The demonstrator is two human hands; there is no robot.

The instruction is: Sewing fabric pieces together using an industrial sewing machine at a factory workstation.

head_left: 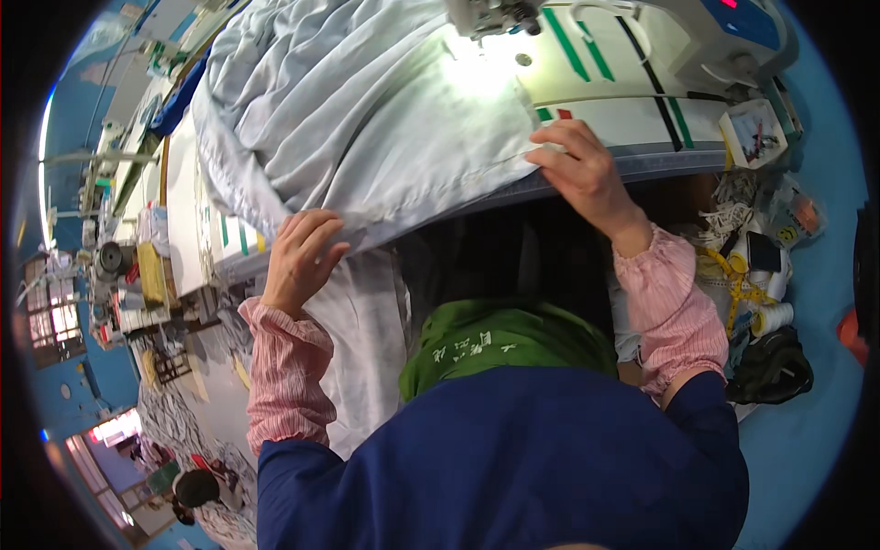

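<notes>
A large pale grey-white cloth [394, 128] lies in folds over the white table of a sewing machine [495, 16]. Its near edge runs along the table's front. My left hand [305, 252] grips that edge at the left, fingers bent over the cloth. At the right, my right hand [579, 170] pinches the cloth's corner between thumb and fingers. Between my hands the hem is stretched fairly straight. The machine's lamp lights the cloth's far right part brightly. More white fabric [362, 339] hangs below the table, beside my left forearm.
Green and black tape strips [642, 73] mark the tabletop at right. A small white box [753, 133] of little tools sits at its right end. Below are thread cones [770, 318], a yellow tape measure [733, 284] and a black shoe [770, 367]. Another person [197, 489] is far left.
</notes>
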